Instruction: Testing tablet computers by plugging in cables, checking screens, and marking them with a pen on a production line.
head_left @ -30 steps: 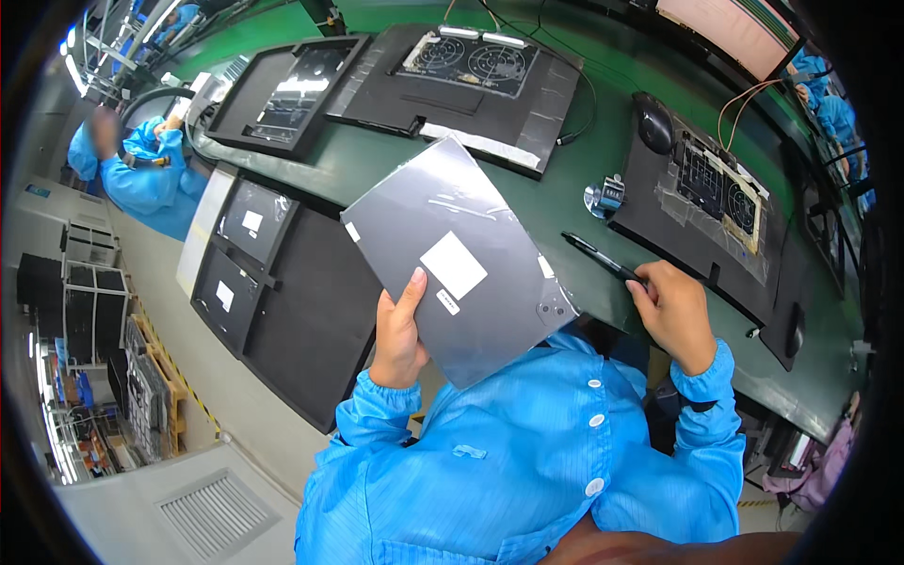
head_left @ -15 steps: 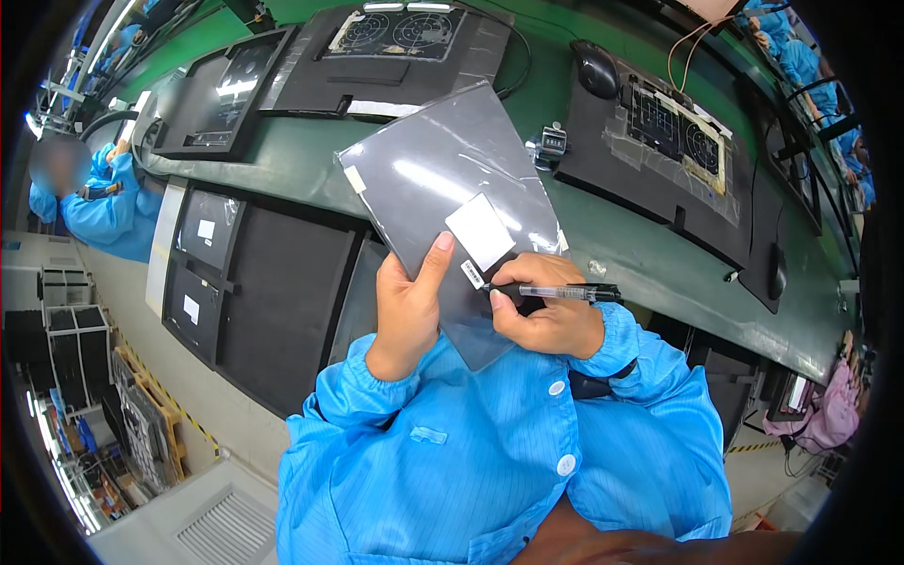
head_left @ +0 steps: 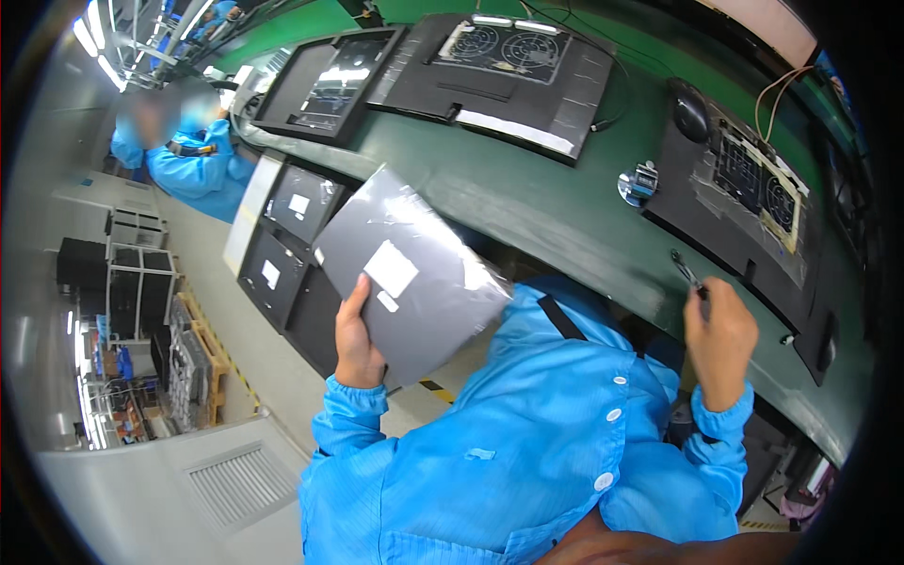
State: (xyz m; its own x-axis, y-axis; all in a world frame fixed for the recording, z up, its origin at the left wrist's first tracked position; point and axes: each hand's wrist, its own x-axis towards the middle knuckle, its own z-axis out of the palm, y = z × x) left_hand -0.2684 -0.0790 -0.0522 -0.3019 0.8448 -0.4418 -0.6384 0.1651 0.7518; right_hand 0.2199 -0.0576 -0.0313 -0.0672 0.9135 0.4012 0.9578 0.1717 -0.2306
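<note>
My left hand (head_left: 358, 344) grips a dark flat panel (head_left: 419, 320) in clear glossy film by its near left edge, thumb on top. On the panel are a white square label (head_left: 391, 267) and a smaller white label (head_left: 387, 301) below it. The panel is tilted, in front of my body and partly over a black compartment tray (head_left: 314, 306). Out to the right, at the edge of the green bench (head_left: 537, 212), my right hand (head_left: 722, 341) is closed on a pen (head_left: 690, 272). Only one end of the pen shows past the fingers.
Two labelled dark panels lie in the tray's left compartments. On the bench stand a metal tally counter (head_left: 637, 184), a black mouse (head_left: 689, 110), a black fixture board (head_left: 518, 85) and another board (head_left: 725, 202) at right. A co-worker in blue (head_left: 202, 169) is at far left.
My right hand has left the panel's small label and moved right with the pen. My left hand has moved the panel left and turned it. The whole view has shifted too.
</note>
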